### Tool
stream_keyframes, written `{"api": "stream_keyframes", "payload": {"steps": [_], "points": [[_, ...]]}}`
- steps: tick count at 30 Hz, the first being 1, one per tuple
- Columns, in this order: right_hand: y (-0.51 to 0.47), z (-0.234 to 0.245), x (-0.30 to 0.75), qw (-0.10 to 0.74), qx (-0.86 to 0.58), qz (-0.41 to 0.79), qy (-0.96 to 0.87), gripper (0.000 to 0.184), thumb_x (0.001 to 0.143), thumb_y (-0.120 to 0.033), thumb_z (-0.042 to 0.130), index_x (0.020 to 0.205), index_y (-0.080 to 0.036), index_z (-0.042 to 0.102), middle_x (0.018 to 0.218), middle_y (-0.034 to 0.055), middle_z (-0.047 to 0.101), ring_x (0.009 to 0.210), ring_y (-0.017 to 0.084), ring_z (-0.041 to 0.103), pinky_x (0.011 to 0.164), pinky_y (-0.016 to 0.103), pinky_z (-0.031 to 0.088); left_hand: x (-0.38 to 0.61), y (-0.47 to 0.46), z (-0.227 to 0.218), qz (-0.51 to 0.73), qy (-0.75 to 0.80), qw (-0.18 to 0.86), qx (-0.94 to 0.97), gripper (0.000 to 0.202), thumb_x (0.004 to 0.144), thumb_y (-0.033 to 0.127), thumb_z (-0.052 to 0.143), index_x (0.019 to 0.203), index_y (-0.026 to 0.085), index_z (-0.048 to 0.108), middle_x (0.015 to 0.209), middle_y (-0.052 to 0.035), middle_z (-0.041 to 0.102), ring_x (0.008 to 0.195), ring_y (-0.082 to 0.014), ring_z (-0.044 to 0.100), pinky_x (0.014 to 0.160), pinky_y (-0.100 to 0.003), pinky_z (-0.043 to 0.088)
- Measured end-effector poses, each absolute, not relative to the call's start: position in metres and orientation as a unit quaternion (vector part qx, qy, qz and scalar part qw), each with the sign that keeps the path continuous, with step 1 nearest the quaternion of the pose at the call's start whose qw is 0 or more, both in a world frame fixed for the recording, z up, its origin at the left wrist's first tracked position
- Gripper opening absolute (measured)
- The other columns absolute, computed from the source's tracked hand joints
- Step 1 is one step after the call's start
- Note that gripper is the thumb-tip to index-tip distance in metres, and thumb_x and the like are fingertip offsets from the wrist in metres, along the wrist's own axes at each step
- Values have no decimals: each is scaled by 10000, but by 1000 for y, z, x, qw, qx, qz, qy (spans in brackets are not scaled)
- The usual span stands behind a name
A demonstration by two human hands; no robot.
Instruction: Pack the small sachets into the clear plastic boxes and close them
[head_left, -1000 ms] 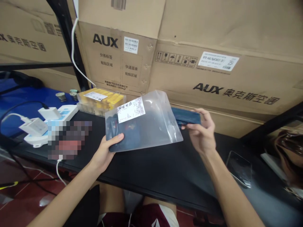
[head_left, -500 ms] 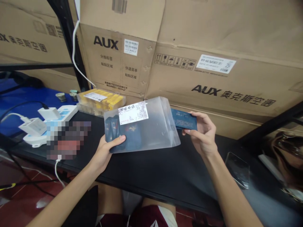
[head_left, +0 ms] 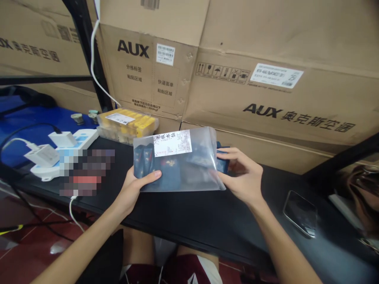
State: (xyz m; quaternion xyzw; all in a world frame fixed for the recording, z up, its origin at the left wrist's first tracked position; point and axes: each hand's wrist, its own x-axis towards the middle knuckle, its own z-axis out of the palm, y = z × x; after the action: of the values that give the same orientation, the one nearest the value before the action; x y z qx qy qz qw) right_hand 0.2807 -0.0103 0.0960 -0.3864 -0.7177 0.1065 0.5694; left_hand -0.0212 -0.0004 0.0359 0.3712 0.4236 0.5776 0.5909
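A frosted clear plastic bag [head_left: 198, 173] with a white printed label [head_left: 173, 143] lies sideways above the black table, its mouth to the right. Several dark blue packets [head_left: 168, 173] show through its left half. My left hand [head_left: 139, 185] grips the bag's lower left end, thumb on the front. At the mouth, my right hand [head_left: 244, 173] is closed on a dark blue packet [head_left: 222, 159], which is partly inside the bag and partly sticking out. The right thumb touches the bag's edge.
Large cardboard boxes [head_left: 266, 98] stand behind the black table [head_left: 189, 221]. At left are a clear pack of yellow items [head_left: 130, 124], a white power strip [head_left: 83, 140] with plugged chargers and a blurred-out device [head_left: 85, 173]. A phone [head_left: 300, 215] lies at right.
My right hand has moved left and pushed the dark blue packet into the bag's mouth. My left hand keeps its grip on the bag's left end.
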Motion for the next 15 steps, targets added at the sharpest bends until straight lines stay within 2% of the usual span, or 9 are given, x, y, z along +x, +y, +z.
{"api": "stream_keyframes", "payload": {"steps": [2,4,7,9,12,15], "points": [[-14,99,281,520,-386,54,-760,262,791,-213,925,1034,-254,835,1222,87,786,809,181,719,511,253,472,-20,-1,35,585,422,573,388,656,575,343,1045,1148,163,781,1075,-101,827,1007,-312,796,872,-366,644],[-17,105,284,459,-397,62,-793,186,823,-205,883,997,-250,834,1230,76,785,790,171,702,497,248,441,-19,-1,33,588,421,557,408,680,569,315,1046,1177,177,774,1079,-93,826,1048,-326,793,897,-377,645],[-21,115,289,395,-429,153,-798,130,823,-220,879,945,-248,842,1169,65,790,890,201,724,559,255,504,-18,-1,33,580,418,552,430,696,570,303,1049,1195,189,766,1103,-82,822,1085,-319,786,928,-369,637],[-21,117,290,376,-438,233,-783,193,776,-252,934,953,-246,858,1120,64,798,920,214,735,606,268,559,-17,-2,33,574,417,554,435,678,572,307,1049,1175,185,765,1113,-82,819,1090,-313,783,932,-363,633],[-18,110,286,418,-429,358,-716,319,694,-274,1007,972,-236,855,1018,47,801,719,160,700,515,256,560,-17,-2,32,572,414,559,435,663,589,321,1041,1172,175,762,1122,-90,814,1072,-310,781,916,-364,632],[-12,101,280,513,-404,424,-628,323,660,-240,1028,899,-237,812,837,-9,762,527,110,626,431,243,539,-18,-2,31,576,418,555,432,678,609,348,1031,1203,167,759,1117,-100,812,1041,-303,781,900,-361,630]]}}
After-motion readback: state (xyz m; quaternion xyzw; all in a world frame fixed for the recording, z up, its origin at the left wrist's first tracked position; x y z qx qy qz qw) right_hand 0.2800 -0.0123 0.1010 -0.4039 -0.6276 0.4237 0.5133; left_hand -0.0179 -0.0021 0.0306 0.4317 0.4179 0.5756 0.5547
